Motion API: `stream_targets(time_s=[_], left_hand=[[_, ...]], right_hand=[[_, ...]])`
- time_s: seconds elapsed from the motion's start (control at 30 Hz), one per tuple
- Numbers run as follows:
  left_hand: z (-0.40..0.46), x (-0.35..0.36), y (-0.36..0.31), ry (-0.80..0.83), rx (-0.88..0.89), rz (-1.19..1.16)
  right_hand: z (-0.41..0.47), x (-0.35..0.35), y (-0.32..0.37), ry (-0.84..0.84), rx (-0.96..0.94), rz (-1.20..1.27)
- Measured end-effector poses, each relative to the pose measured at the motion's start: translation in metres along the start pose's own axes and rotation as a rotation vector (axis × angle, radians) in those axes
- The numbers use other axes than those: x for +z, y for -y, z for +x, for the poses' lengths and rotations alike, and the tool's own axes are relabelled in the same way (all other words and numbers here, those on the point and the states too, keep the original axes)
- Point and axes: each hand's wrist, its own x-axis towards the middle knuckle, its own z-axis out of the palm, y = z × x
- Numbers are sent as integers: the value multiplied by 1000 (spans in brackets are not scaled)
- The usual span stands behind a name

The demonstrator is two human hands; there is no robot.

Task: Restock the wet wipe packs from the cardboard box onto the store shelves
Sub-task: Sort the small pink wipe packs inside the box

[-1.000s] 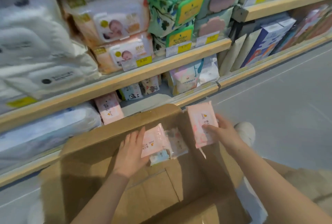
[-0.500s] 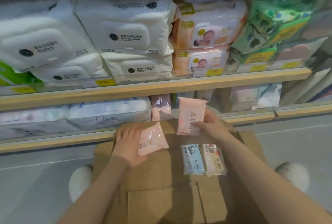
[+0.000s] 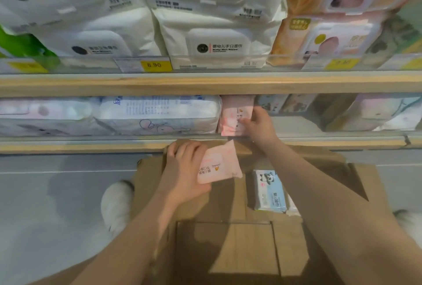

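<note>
My right hand (image 3: 259, 127) holds a pink wet wipe pack (image 3: 233, 118) upright inside the lower shelf (image 3: 91, 144), just right of a large white-and-blue pack (image 3: 159, 113). Another pink pack stands behind it, mostly hidden. My left hand (image 3: 185, 168) grips a second pink wet wipe pack (image 3: 219, 166) over the far edge of the open cardboard box (image 3: 331, 170). In the box lies a light blue panda pack (image 3: 269, 191), with one more pack beside it, half hidden by my right arm.
The upper shelf (image 3: 205, 83) carries big white wipe packs (image 3: 217, 40), orange baby packs (image 3: 324, 40) and a yellow 8.90 price tag (image 3: 155, 65). Small packs (image 3: 283, 102) stand further right on the lower shelf. White shoes (image 3: 116, 204) rest on the grey floor beside the box.
My right hand has moved forward from above the box into the lower shelf with its pink pack. The left hand stays over the box with its pack. The view has moved closer.
</note>
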Motion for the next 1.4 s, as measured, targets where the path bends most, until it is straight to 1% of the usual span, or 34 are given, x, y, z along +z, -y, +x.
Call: stream_targets(time_s=[0.1,0.2,0.37,0.5,0.57,0.73,0.8,0.87,0.97,1.03,1.07,1.13,1.2,1.23,1.27,1.33,1.4], left_hand=[[-1,-1,1,5,5,8],[1,-2,-1,4,2,19],[1,2,-1,-8,0,18],[1,5,1,-34,-5,17],[0,7,2,-36,-9,29],[-1,5,-1,-53,-9,32],[1,4,-2,-53,-20,31],[2,2,-6,-55,-54,31],[8,-5,-17,-72,-142,21],[14,-11,-26,-84,-208,-8],[17,-14,-32,-85,-239,-26],[22,-20,-44,-67,-287,-84],[28,-25,-61,-57,-308,-152],[30,-28,-72,-50,-312,-181],[32,-32,-82,-43,-312,-204],[35,-36,-98,-40,-291,-230],[37,-38,-97,-48,-259,-239]], right_hand=[[3,3,2,-71,-23,-107],[1,4,4,-121,8,-233],[6,12,4,-69,125,-173],[17,21,6,-111,118,-232],[24,24,6,-102,100,-248],[28,28,1,-117,121,-240],[25,22,-1,-90,163,-200],[14,9,2,-66,146,-129],[-20,-17,7,-46,-9,-79],[-50,-35,10,-14,-62,-80],[-64,-43,10,19,-63,-55],[-93,-57,6,144,-36,58],[-116,-64,6,272,44,201],[-123,-64,6,307,85,262],[-126,-64,7,314,110,299],[-126,-63,9,277,141,334],[-118,-64,11,203,109,339]])
